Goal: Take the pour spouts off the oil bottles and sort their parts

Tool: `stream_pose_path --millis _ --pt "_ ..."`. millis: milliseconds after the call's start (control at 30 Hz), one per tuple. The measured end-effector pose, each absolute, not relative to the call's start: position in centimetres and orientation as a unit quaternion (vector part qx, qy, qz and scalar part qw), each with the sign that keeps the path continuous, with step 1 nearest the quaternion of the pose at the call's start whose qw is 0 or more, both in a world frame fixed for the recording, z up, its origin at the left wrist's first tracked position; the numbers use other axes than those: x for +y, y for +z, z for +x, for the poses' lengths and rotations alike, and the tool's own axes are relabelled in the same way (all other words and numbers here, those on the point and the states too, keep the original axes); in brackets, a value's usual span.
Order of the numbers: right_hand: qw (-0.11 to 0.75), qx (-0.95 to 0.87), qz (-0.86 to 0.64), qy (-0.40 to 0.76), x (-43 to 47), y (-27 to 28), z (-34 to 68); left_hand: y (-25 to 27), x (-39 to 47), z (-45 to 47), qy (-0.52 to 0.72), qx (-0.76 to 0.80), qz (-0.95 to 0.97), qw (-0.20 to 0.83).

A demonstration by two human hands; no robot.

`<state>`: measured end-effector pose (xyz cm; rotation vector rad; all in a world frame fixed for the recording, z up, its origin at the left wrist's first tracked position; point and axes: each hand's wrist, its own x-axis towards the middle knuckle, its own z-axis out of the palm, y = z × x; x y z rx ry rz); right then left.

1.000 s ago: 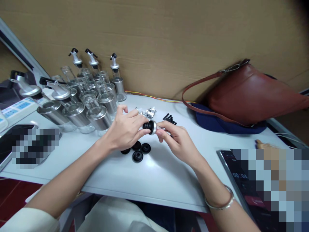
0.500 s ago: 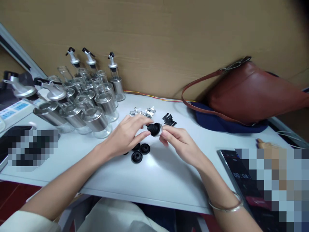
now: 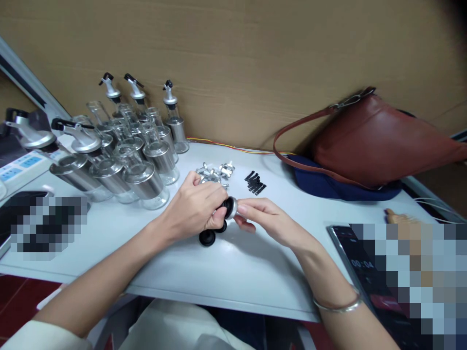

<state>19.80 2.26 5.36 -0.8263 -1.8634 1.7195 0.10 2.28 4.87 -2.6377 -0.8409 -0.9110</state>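
Between my two hands is a bottle pourer (image 3: 230,208), silver on its rim with a black ribbed stopper facing left. My left hand (image 3: 199,206) is closed around the black stopper end, which its fingers mostly hide. My right hand (image 3: 264,216) pinches the silver end, its fingertips covering the spout. Just below my left hand lie black round stoppers (image 3: 207,237) on the white table (image 3: 233,277). Silver metal pieces (image 3: 215,172) are piled beyond my hands, and several small black levers (image 3: 256,183) lie to their right.
Glass bottles with steel sleeves (image 3: 144,180) crowd the left side, some topped with pourers. A brown leather bag (image 3: 372,141) rests on a dark blue cap (image 3: 328,182) at back right. A phone (image 3: 359,262) lies at right, near a cardboard wall (image 3: 233,73) behind.
My left hand has closed around the black stopper end, its fingers curling in. Both hands and the pourer have shifted slightly down, the pourer also to the left.
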Motion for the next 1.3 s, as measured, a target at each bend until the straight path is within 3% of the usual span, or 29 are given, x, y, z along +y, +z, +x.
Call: stream_pose_path --millis 433,700,867,1067,1300 --pt "0.295 -0.777 -0.369 0.416 1.4 6.8 19.7 5.5 1.8 0.3 -0.372 -0.351 -0.858 0.048" --pt "0.313 -0.861 -0.350 0.196 1.3 8.9 19.9 6.6 1.8 0.0 -0.413 -0.407 -0.807 -0.115" --pt "0.493 -0.746 -0.444 0.061 3.5 8.5 21.7 7.0 2.7 -1.9 -0.504 -0.460 -0.707 -0.186" --pt "0.339 -0.800 -0.495 0.016 6.8 4.2 19.5 6.1 2.7 -1.3 -0.412 -0.421 -0.794 -0.150" --pt "0.211 -0.778 -0.588 0.065 7.1 2.1 17.3 3.5 3.5 -1.2 -0.289 -0.423 -0.846 -0.146"
